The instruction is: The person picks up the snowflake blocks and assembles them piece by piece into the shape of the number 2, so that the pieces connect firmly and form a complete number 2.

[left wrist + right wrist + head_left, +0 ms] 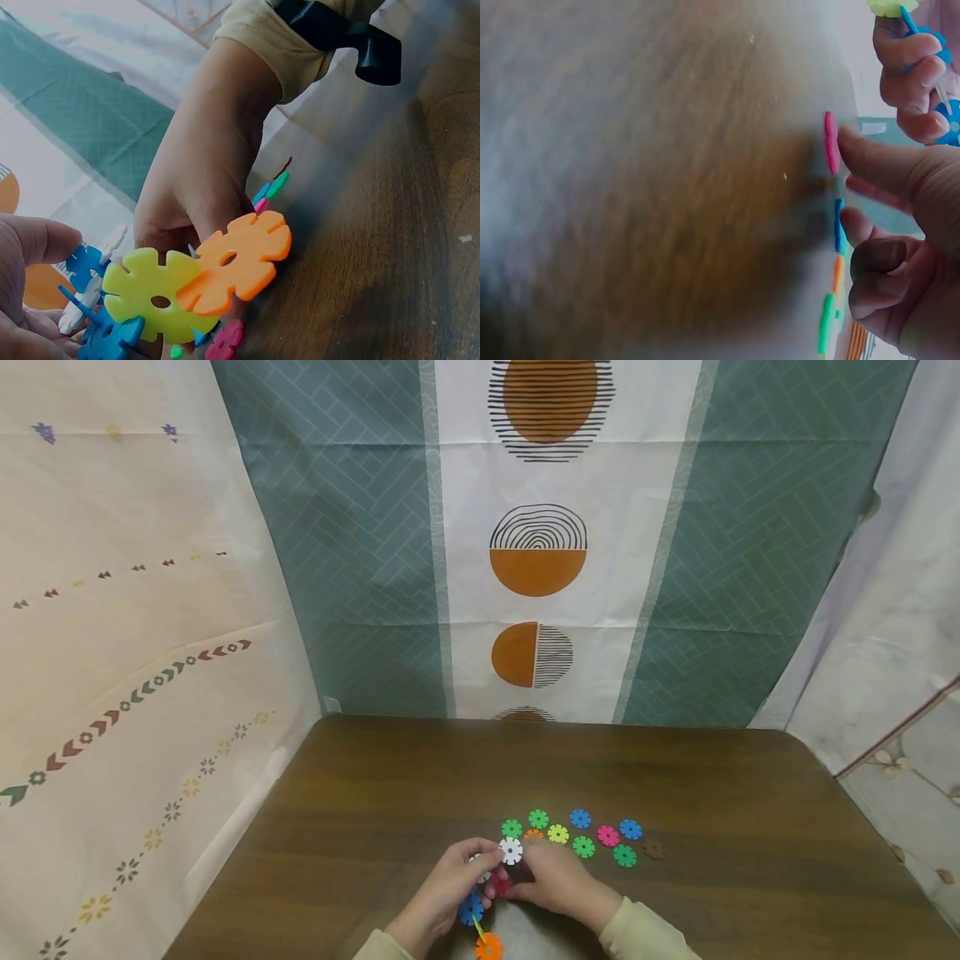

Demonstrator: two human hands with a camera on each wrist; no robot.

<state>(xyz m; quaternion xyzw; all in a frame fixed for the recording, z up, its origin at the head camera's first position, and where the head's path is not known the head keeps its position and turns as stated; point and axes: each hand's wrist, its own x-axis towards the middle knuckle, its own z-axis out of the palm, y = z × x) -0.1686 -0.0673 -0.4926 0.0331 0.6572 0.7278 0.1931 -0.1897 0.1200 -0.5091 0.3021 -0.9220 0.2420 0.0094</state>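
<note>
My left hand (459, 881) pinches a chain of slotted flower-shaped plastic discs. An orange disc (238, 262), a yellow disc (142, 289) and a blue disc (112, 337) hang at its lower end. Its upper end has another blue disc (84, 261) and a white disc (511, 851). Low over the table, my right hand (558, 878) has its thumb at the edge of a pink disc (830, 142) that lies flat. Its other fingers are bent, with nothing visible gripped between them. A blue disc (838, 225) lies by these fingertips.
Loose discs lie beyond my hands on the brown wooden table (360, 810), among them a green disc (538, 819), a yellow disc (558, 833) and a brown disc (654, 848). A patterned curtain (360, 568) hangs behind the table's far edge.
</note>
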